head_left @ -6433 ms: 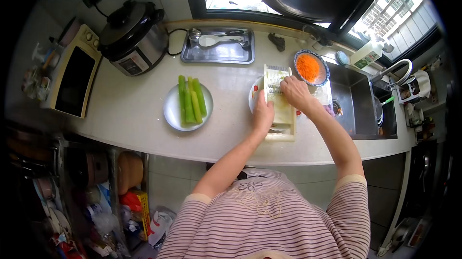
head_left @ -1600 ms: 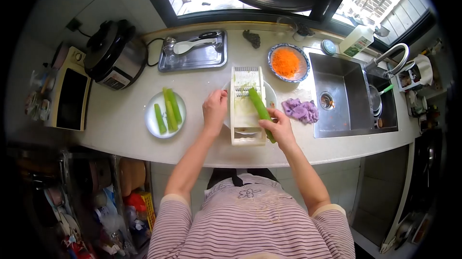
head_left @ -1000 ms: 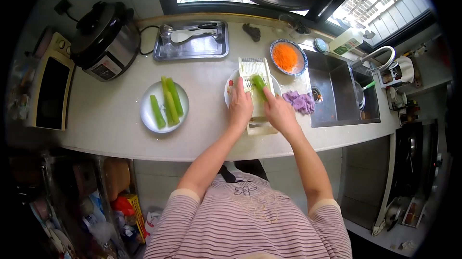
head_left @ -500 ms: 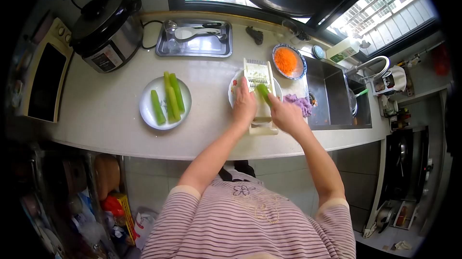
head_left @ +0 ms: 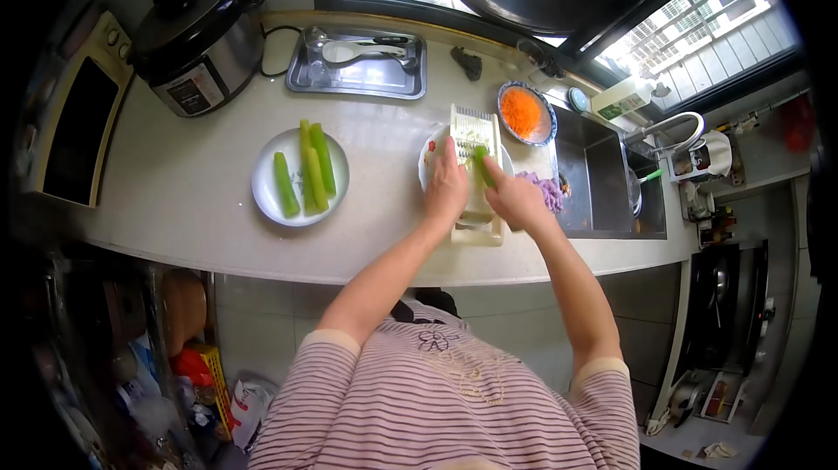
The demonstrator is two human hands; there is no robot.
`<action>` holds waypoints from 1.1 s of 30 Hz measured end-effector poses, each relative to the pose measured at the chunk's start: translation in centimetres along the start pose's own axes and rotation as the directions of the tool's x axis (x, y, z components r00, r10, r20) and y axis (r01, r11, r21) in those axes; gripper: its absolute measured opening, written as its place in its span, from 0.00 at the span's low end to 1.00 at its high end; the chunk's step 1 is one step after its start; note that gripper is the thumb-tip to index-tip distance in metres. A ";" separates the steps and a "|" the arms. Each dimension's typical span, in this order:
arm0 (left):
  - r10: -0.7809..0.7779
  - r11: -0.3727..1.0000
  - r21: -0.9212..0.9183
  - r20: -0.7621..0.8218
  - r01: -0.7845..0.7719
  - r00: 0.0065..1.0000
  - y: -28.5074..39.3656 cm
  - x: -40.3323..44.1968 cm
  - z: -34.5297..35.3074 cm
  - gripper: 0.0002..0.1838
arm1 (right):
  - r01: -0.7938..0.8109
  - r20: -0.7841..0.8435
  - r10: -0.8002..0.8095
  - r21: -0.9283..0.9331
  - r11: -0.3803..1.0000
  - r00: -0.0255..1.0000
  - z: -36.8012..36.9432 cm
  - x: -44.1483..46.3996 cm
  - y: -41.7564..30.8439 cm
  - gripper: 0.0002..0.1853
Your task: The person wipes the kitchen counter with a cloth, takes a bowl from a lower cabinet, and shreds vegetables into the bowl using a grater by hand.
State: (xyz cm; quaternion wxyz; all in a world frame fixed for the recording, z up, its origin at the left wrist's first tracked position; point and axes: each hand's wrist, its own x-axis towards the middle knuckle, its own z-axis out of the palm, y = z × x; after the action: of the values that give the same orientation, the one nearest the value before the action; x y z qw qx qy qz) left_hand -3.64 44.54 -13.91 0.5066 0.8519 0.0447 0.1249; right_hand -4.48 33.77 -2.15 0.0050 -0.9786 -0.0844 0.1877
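A cream grater lies across a white bowl with a red pattern on its rim. Along the grater's left edge, my left hand is closed on the frame. My right hand grips a green stalk piece and presses it on the grating surface, the index finger laid along it. To the left, a pale plate carries several green stalk pieces. Behind the grater on the right stands a blue-rimmed bowl of shredded orange vegetable.
A crumpled purple cloth lies between the grater and the sink. At the back are a metal tray with spoons and a dark lump. A pressure cooker and a microwave stand left.
Since the earliest frame, one stalk piece has left the plate and is in my right hand on the grater. My left hand came back onto the grater's edge. The view has shifted.
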 end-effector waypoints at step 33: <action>-0.112 0.989 -0.084 0.090 0.120 0.990 1.5 -0.1 -1.1 0.28 | -0.028 -0.002 0.028 0.035 0.999 1.000 1.0 2.2 0.3 0.32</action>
State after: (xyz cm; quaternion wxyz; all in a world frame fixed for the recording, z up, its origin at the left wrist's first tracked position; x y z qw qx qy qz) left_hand -4.10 44.71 -12.13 0.5519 0.8290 0.0669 0.0606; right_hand -2.78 33.79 -3.90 0.0196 -0.9797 -0.0675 0.1879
